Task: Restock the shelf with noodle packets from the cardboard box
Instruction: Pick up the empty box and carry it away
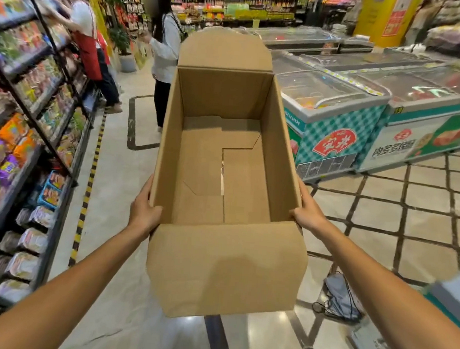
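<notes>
I hold a brown cardboard box (274, 161) out in front of me above the aisle floor. Its inside shows only the bare bottom flaps, with no packets in it. The near flap hangs down toward me and the far flap stands up. My left hand (144, 209) grips the box's left wall near the front corner. My right hand (306, 211) grips the right wall at the same height. The shelf (32, 138) runs along my left side, filled with noodle packets (15, 129) in orange, purple and pale wrappers.
Two people stand ahead in the aisle: one in a red apron (89, 47) at the shelf, one in a grey top (165, 47) just beyond the box. Chest freezers (333, 119) line the right side. A grey bag with cords (341, 296) lies on the floor at right.
</notes>
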### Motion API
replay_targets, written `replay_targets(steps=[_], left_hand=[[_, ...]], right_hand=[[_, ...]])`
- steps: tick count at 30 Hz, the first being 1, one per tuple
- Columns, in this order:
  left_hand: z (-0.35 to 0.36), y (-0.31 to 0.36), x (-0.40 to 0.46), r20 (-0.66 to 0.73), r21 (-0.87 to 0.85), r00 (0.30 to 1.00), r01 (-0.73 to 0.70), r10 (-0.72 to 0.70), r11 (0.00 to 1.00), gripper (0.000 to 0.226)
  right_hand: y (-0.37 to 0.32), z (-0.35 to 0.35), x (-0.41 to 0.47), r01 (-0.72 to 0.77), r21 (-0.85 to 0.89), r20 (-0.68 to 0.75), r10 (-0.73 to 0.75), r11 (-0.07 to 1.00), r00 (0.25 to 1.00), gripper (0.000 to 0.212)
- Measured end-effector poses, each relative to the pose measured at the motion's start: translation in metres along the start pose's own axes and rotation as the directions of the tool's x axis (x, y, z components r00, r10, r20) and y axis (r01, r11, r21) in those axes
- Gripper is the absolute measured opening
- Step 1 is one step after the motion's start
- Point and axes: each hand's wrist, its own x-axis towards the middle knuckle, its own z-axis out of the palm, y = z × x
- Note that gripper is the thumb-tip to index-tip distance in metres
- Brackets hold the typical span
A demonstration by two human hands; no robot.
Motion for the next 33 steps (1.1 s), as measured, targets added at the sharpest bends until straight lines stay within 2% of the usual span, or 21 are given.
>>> replay_targets(steps=[5,14,22,26,33], left_hand=[[0.057,0.016,0.077,-0.015,-0.017,1.0,0.026,-0.026,1.0,0.079],[0.163,0.032,0.27,-0.013,-0.009,0.997,0.075,-0.075,0.997,0.077],[0.244,0.06,0.423,0.046,0.009,0.991,0.127,-0.128,0.992,0.076],[0.289,0.072,0.489,0.054,-0.005,0.99,0.13,-0.13,0.991,0.076],[0.376,0.093,0.595,0.015,-0.041,0.982,0.186,-0.186,0.982,0.077]], right_hand=[[0.015,-0.026,0.107,-0.026,-0.04,0.029,0.027,0.999,0.999,0.1],[0.041,-0.06,0.308,-0.072,0.005,0.049,0.072,0.997,0.996,0.1],[0.055,-0.099,0.473,-0.13,-0.029,0.051,0.131,0.991,0.99,0.101],[0.074,-0.119,0.557,-0.119,-0.044,0.025,0.121,0.992,0.992,0.099],[0.111,-0.157,0.72,-0.073,-0.083,0.119,0.083,0.994,0.989,0.103]])
